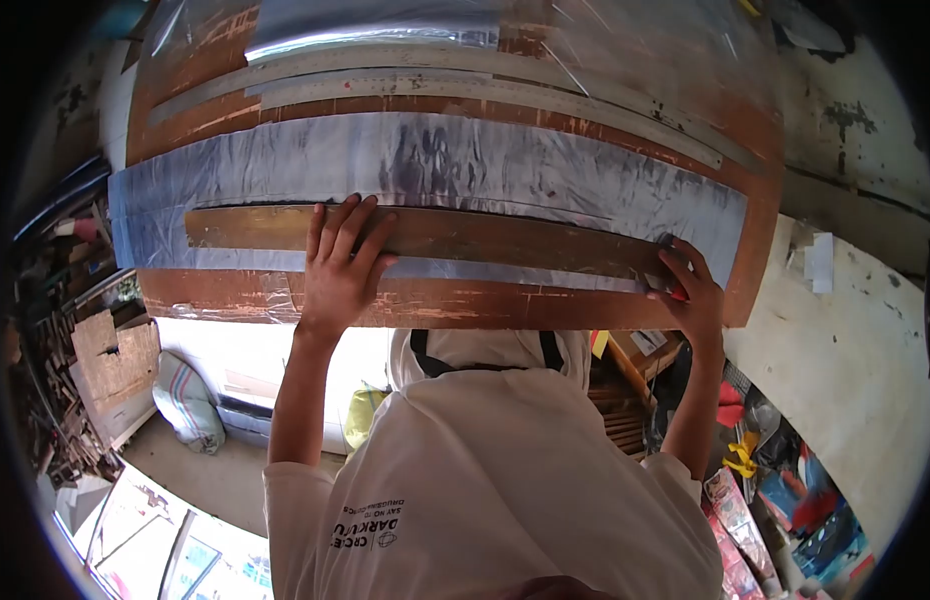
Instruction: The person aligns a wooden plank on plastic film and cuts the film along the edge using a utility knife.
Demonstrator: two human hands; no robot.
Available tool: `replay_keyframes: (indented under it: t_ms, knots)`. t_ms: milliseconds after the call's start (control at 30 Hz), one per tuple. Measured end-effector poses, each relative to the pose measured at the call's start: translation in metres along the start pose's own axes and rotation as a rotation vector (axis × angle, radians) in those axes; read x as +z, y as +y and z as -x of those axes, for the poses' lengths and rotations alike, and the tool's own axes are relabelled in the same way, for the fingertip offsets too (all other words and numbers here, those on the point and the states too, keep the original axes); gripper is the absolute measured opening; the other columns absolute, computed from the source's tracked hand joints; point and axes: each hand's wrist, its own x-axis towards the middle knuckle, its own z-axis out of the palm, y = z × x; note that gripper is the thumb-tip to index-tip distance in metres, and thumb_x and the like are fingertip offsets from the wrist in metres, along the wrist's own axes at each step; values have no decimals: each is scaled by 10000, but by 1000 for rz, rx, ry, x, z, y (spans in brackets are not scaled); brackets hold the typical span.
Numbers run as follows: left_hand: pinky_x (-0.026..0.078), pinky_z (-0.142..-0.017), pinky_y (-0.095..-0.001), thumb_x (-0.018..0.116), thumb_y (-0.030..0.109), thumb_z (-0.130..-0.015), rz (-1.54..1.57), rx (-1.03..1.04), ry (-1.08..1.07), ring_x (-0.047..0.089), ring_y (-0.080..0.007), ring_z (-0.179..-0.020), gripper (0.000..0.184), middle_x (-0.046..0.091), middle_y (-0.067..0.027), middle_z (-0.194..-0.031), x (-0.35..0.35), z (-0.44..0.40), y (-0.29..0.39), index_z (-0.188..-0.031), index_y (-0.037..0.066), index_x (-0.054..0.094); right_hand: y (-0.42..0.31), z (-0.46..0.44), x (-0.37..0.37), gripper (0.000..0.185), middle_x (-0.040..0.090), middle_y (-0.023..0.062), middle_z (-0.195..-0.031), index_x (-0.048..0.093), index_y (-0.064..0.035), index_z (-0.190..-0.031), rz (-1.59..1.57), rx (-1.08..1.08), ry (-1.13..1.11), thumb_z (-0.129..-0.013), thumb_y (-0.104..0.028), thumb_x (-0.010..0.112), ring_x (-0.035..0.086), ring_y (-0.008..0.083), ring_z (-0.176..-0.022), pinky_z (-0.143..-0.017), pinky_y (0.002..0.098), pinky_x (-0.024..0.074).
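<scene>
A long brown straightedge lies across a grey-blue printed sheet on a worn brown board. My left hand presses down on the straightedge left of its middle, fingers spread and open over it. At the straightedge's right end is my right hand, its fingers curled around a small red and dark tool. Most of that tool is hidden by the fingers, so its kind is unclear. A dark line runs along the straightedge's far edge on the sheet.
Long pale metal rulers lie farther back on the brown board, beside clear plastic film. Scrap wood and a white sack are at left. A pale panel and assorted clutter are at right.
</scene>
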Motion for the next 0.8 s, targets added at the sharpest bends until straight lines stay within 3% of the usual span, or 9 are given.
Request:
replay_keyframes:
  t_ms: [100, 167, 200, 267, 367, 600, 800]
  knots:
    - [301, -1178, -605, 694, 343, -905, -3, -15, 9, 456, -311, -1385, 473, 518, -77, -1446, 2, 0, 1, -1341, 172, 636, 12, -4, 2, 694, 609, 29, -1398, 706, -179, -1242, -6, -86, 35, -583, -145, 920, 731, 241, -922, -759, 358, 622]
    - [299, -1180, -609, 699, 340, -901, 14, -12, 26, 457, -313, -1383, 474, 521, -79, -1442, 3, 1, 2, -1340, 171, 638, 13, -6, -2, 698, 601, 41, -1407, 704, -143, -1243, 4, -44, -38, -581, -25, 892, 719, 236, -987, -773, 339, 618]
    - [299, -1180, -609, 699, 340, -901, 13, -14, 23, 457, -313, -1383, 474, 521, -79, -1442, 3, 1, 3, -1340, 171, 638, 14, -8, -3, 698, 601, 41, -1407, 704, -143, -1243, 1, -45, -41, -581, -25, 892, 719, 236, -987, -773, 339, 618]
    - [293, -1184, -613, 699, 331, -902, -2, -33, 24, 460, -318, -1380, 466, 521, -83, -1443, 3, 0, 3, -1336, 169, 642, 13, -14, -5, 680, 622, 51, -1380, 702, -147, -1254, 8, -122, -14, -620, 82, 798, 701, 266, -1106, -821, 356, 623]
    - [285, -1188, -615, 698, 323, -904, 4, -55, 21, 464, -323, -1377, 458, 525, -87, -1439, 2, -4, 3, -1331, 166, 645, 11, -23, -8, 677, 639, 59, -1355, 705, -148, -1257, 28, -165, 4, -644, 138, 703, 702, 272, -1107, -837, 361, 619]
    - [275, -1189, -618, 691, 314, -915, 14, -67, 25, 468, -325, -1373, 444, 539, -96, -1422, 2, -8, 5, -1328, 158, 647, 15, -26, -7, 656, 649, 70, -1340, 719, -146, -1241, -20, -142, -5, -651, 139, 681, 702, 285, -1107, -850, 365, 616]
    - [178, -1217, -618, 734, 249, -883, 138, -87, 8, 422, -356, -1438, 429, 528, -129, -1464, -7, -36, 45, -1283, 115, 655, 3, -31, -6, 626, 629, 47, -1323, 698, -163, -1184, -27, -77, -5, -610, 86, 728, 709, 288, -1032, -777, 385, 615]
